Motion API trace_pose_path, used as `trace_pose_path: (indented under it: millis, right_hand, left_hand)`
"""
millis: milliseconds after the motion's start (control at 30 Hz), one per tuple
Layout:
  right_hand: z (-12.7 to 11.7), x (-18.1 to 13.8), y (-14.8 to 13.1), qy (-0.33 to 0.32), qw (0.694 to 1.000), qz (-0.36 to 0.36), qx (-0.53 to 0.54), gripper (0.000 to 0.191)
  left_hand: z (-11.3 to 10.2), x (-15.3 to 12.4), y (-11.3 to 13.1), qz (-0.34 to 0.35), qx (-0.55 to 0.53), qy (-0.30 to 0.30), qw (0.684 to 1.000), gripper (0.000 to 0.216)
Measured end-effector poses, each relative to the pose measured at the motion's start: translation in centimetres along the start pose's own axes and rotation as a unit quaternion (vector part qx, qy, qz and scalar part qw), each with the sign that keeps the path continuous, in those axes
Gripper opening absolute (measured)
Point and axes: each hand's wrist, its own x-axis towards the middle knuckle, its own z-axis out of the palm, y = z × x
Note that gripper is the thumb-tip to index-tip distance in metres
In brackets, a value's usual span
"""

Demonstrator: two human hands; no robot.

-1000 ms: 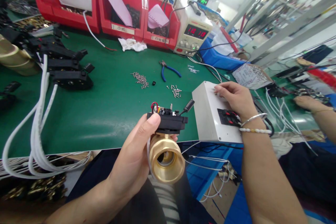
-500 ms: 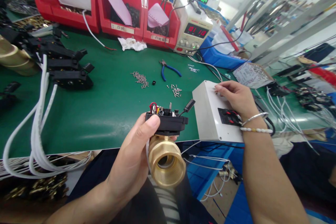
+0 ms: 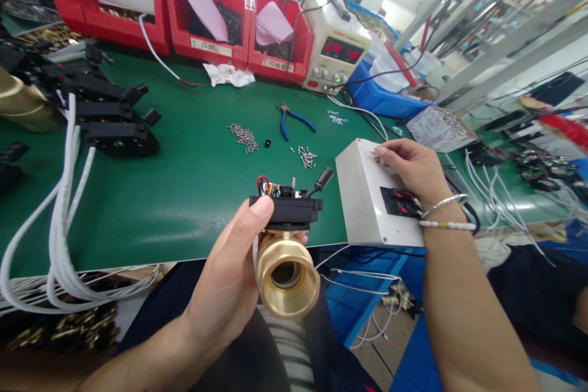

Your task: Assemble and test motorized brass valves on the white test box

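Note:
My left hand [image 3: 234,257] grips a brass valve [image 3: 288,278] topped by a black actuator housing [image 3: 294,213]. The valve's threaded opening faces me, and wires and small parts stand exposed on top of the housing. My right hand [image 3: 411,168] rests over a pale grey box [image 3: 365,196] on the bench. Its thumb and forefinger pinch a small metal toggle switch [image 3: 378,158] on the box's upper face. Below that wrist, a black terminal block [image 3: 400,202] with red parts is set into the same face.
On the green bench [image 3: 184,184] lie blue-handled cutters [image 3: 296,121] and small piles of screws [image 3: 245,138]. Behind stand red bins [image 3: 209,52] and a power supply [image 3: 337,52] with a lit red display. Black actuators [image 3: 119,138] with white cables [image 3: 64,226] crowd the left.
The valve in my left hand has shifted slightly left and up. The power supply's red digits read differently. My right hand keeps its pinch at the box.

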Motion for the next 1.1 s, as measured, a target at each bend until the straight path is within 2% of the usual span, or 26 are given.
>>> trace_pose_path:
  millis: [333,800,900,1000,1100]
  right_hand:
    - [0.3,-0.2,-0.6,0.019,1.000,0.014,0.011,0.012]
    - [0.1,0.1,0.3,-0.002,1.000,-0.011,0.029,0.019]
    - [0.0,0.2,0.6,-0.029,0.999,-0.020,0.003,0.024]
    - [0.0,0.6,0.4,-0.029,0.998,-0.041,-0.030,0.031]
    - [-0.5,1.1,0.1,-0.020,0.996,-0.044,-0.071,0.063]
  left_hand:
    - [0.2,-0.2,0.0,0.006,-0.006,0.019,1.000,0.044]
    - [-0.2,0.3,-0.5,0.037,-0.026,-0.031,0.999,0.046]
    - [-0.2,0.5,-0.5,0.031,-0.039,-0.035,0.998,0.044]
    - [-0.2,0.9,-0.6,0.028,-0.051,-0.043,0.997,0.043]
    - [-0.2,1.6,-0.8,0.033,-0.076,-0.039,0.996,0.048]
